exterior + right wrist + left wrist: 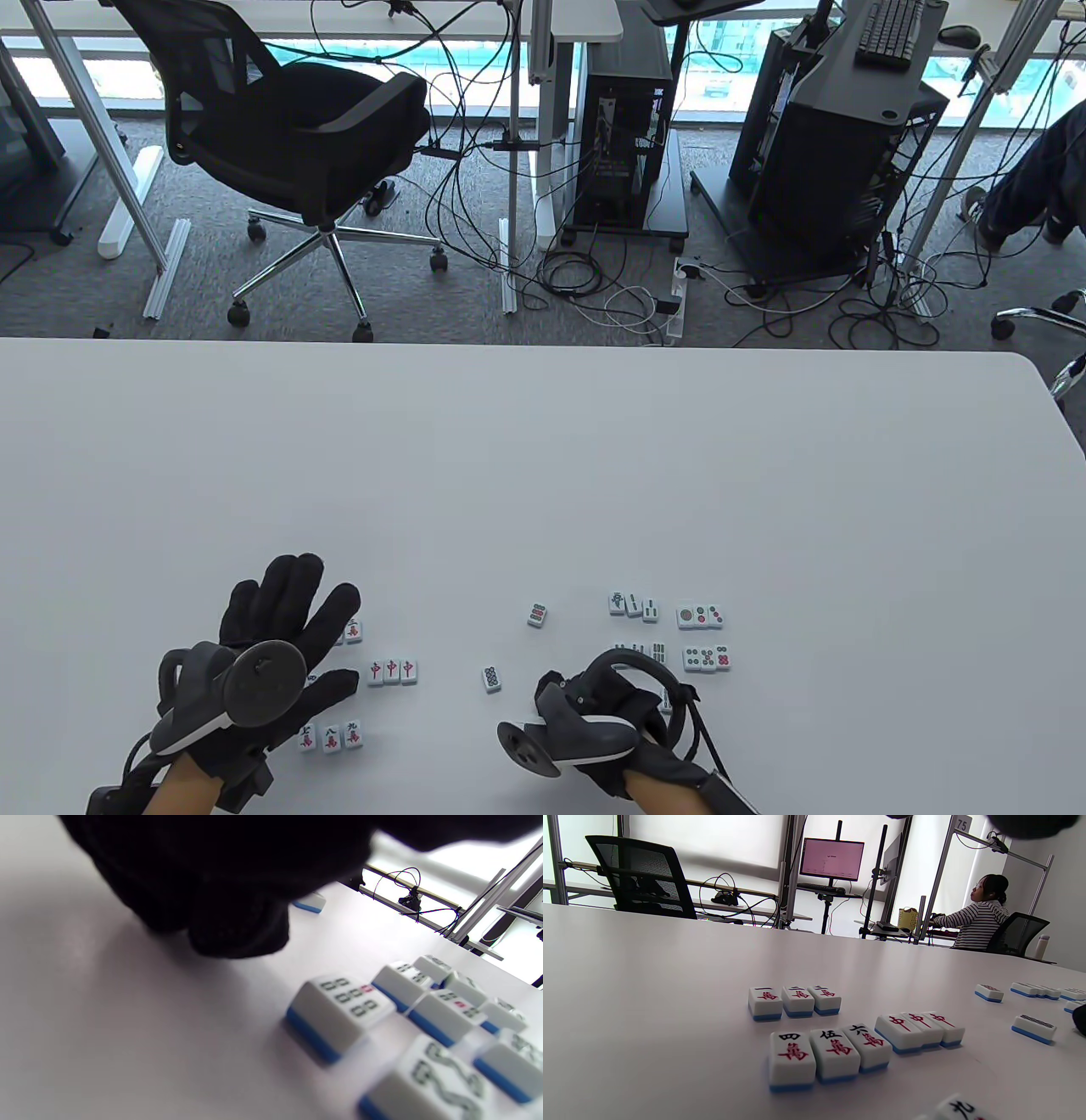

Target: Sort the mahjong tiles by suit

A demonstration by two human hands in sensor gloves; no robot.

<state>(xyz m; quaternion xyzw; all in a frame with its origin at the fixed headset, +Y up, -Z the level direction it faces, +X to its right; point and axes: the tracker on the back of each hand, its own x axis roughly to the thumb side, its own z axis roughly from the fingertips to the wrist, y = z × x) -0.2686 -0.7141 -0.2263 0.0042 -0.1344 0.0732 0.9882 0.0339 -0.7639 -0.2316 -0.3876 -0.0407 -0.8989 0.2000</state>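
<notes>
Mahjong tiles lie face up in short rows near the table's front edge. Under my left hand (288, 611) are the character tiles: one-to-three (794, 1001), four-to-six (827, 1054) and seven-to-nine (331, 736). Beside them is a row of three red dragons (391, 671). That hand's fingers are straight and spread above the rows, holding nothing. My right hand (611, 696) is low beside the bamboo tiles (339, 1014), its fingers hidden under the tracker. Two loose tiles (537, 615) (492, 678) lie between the hands.
A bamboo row (634, 604) and two rows of circle tiles (701, 617) (707, 657) lie beyond my right hand. An office chair (288, 144), cables and computer carts stand behind the table (543, 441). A person sits at a far desk (980, 921).
</notes>
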